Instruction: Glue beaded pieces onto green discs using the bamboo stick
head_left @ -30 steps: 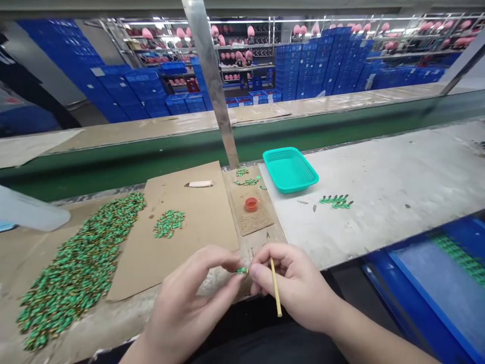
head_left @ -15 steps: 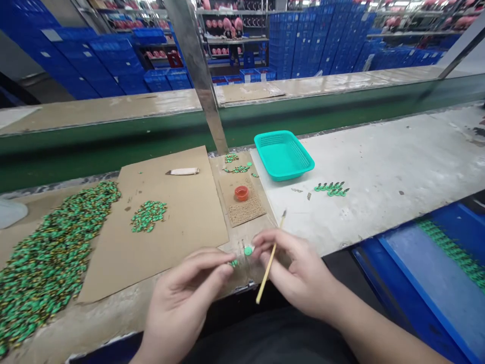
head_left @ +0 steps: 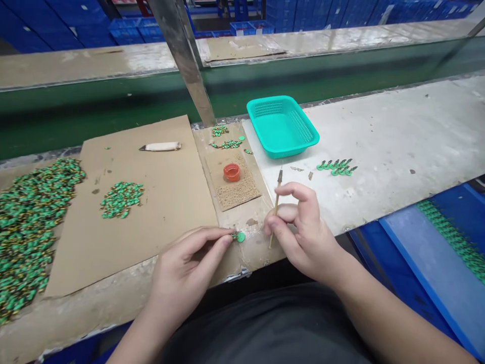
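Note:
My left hand [head_left: 189,265] pinches a small green piece [head_left: 238,236] between thumb and forefinger, low over the bench's front edge. My right hand [head_left: 299,227] holds a thin wooden brush [head_left: 276,202] nearly upright, tip pointing away from me, a short way right of the green piece. A small orange cap [head_left: 231,172] sits on a brown mat [head_left: 237,188] just beyond both hands. Further back lie a few loose green pieces [head_left: 226,144].
A big heap of green pieces [head_left: 26,222] covers the left of the bench; a small pile [head_left: 121,198] and a knife [head_left: 161,146] lie on cardboard [head_left: 170,202]. A teal basket [head_left: 282,126] stands behind, a row of painted pieces [head_left: 336,167] to the right, a blue crate [head_left: 439,263] below.
My view has tilted down. The right hand swung the brush from hanging downward to upright and drew apart from the left hand, which kept the green piece.

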